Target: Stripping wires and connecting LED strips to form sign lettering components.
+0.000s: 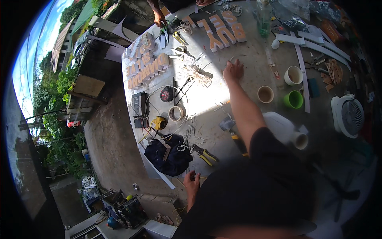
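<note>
My right hand (233, 71) reaches far across the grey table (215, 137), its bent fingers closed at the surface near the sunlit patch. Whatever it may grip is too small to make out. Beyond it stand cut-out block letters (225, 31) with white sides and tan faces. My left hand (191, 182) is at the near left table edge, fingers loosely bent and apart, holding nothing visible. Close to it lie a dark cloth (169, 157) and yellow-and-black pliers (206, 156). A bundle of pale string (197, 75) lies left of my right hand.
More block letters (149, 71) stand far left, near another person's hand (160, 19) at a green-handled tool. A tape roll (175, 114) and yellow tape measure (159, 123) lie left. A green cup (293, 99), white cup (293, 75), pale strips (326, 47) and white fan (347, 116) occupy the right.
</note>
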`<state>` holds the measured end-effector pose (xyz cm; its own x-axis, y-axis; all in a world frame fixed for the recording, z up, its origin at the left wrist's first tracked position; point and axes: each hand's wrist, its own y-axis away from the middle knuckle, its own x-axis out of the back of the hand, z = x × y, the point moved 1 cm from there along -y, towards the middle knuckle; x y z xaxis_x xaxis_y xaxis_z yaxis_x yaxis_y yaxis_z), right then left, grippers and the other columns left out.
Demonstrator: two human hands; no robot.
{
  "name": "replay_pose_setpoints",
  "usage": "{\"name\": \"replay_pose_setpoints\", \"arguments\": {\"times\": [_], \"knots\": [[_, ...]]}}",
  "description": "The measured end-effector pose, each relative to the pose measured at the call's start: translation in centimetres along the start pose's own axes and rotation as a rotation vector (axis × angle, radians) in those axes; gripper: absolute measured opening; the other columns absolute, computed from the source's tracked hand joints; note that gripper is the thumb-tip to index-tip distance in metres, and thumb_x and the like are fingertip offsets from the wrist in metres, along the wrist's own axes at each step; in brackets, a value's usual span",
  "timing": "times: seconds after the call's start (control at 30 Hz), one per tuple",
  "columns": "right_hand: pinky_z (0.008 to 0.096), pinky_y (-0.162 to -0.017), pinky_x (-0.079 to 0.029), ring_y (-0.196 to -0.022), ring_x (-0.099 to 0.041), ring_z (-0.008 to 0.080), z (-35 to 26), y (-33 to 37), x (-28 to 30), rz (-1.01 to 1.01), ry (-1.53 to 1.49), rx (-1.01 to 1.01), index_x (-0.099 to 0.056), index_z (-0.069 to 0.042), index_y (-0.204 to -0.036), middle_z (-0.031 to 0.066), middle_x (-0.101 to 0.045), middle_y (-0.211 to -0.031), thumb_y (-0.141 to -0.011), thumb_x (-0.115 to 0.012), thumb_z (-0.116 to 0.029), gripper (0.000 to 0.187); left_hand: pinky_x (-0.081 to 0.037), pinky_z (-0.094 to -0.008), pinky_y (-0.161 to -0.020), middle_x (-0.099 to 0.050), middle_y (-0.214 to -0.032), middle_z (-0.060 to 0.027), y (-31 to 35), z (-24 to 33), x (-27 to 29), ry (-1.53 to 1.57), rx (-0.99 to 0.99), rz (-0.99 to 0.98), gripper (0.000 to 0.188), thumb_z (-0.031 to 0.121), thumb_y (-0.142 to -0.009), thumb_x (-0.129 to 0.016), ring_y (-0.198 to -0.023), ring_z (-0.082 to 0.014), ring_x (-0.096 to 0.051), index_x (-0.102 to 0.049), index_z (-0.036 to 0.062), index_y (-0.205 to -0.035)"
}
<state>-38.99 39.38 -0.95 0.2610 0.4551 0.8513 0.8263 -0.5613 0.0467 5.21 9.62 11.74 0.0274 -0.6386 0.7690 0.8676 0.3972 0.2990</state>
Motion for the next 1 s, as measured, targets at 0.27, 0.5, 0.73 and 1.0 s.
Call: {"name": "replay_pose_setpoints", "arguments": {"times": [0.27,0.5,0.73,1.0], "knots": [[0.0354,-0.093,-0.041,-0.110,-0.049,0.0234,-0.1,-2.7,1.3,-0.162,0.513,0.456,-0.068,-0.012,-0.101,0.0026,-0.055,-0.113,-0.093,-0.049,-0.022,0.023,-0.049,-0.0294,-0.064,-0.065,-0.086,-0.0109,-0.6,0.6,0.1,0.044,0.019,0.035,0.030,0.015,-0.081,-0.073,-0.069,-0.0156,-0.060,-0.064,-0.0024,-0.103],[0.0339,-0.094,-0.039,-0.109,-0.050,0.0182,0.2,-3.8,0.2,-0.175,0.488,1.001,-0.069,-0.016,-0.090,0.0007,-0.059,-0.107,-0.089,-0.050,-0.021,0.019,-0.049,-0.0296,-0.064,-0.064,-0.086,-0.0109,-0.2,-0.1,-0.3,0.087,0.030,0.026,0.029,0.014,-0.080,-0.073,-0.069,-0.0166,-0.060,-0.064,-0.0017,-0.102],[0.0461,-0.080,-0.048,-0.094,-0.060,0.0362,-2.5,-4.0,-0.8,-0.364,-0.059,0.596,-0.057,-0.009,-0.094,0.0125,-0.064,-0.095,-0.094,-0.048,-0.025,0.019,-0.049,-0.0309,-0.064,-0.064,-0.085,-0.0111,0.0,-1.3,-0.4,0.053,0.009,0.076,0.028,0.015,-0.079,-0.074,-0.069,-0.0188,-0.061,-0.065,-0.0003,-0.101],[0.0454,-0.080,-0.049,-0.095,-0.062,0.0374,-6.2,-4.7,-4.4,-0.251,-0.310,0.425,-0.061,-0.011,-0.101,0.0176,-0.067,-0.095,-0.093,-0.046,-0.030,0.025,-0.049,-0.0297,-0.064,-0.065,-0.080,-0.0103,1.7,-4.0,-0.1,0.074,0.129,0.070,0.026,0.012,-0.080,-0.072,-0.068,-0.0168,-0.062,-0.064,-0.0026,-0.100]]}}
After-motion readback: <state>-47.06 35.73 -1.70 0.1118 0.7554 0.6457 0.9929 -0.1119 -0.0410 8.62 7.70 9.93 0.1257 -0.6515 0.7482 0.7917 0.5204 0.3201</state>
